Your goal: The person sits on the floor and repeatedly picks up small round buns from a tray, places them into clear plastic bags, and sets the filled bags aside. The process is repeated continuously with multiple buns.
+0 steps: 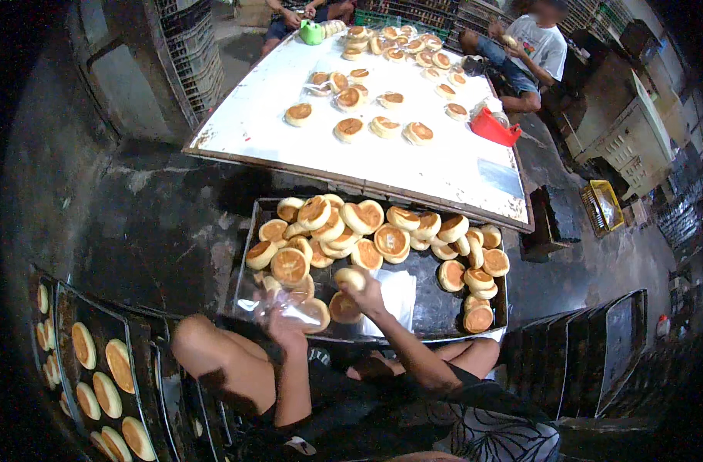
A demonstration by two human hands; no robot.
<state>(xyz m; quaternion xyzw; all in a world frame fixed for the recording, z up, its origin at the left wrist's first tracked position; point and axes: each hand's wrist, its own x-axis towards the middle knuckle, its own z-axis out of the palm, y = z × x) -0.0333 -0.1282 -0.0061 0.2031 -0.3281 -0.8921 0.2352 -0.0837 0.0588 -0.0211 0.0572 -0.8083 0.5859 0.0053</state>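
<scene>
Over the near left part of a dark metal tray (438, 306), my left hand (283, 323) holds a clear plastic bag (256, 304), partly blurred. My right hand (370, 297) grips a round bun (350, 278) to the right of the bag. Browned flat buns (289, 266) are heaped along the tray's far and left sides, and more buns (478, 280) lie along its right side. Beneath my right wrist, a stack of clear or white plastic bags (398, 294) rests on the tray floor. One bun (345, 307) sits just below my right hand.
A white-topped table (305, 138) beyond the tray bears bagged buns (419, 133), a red tape dispenser (494, 127) and a green one (311, 33). Two people (539, 49) sit at its far sides. Racked trays with buns (106, 392) stand at my left, dark trays (570, 352) at my right.
</scene>
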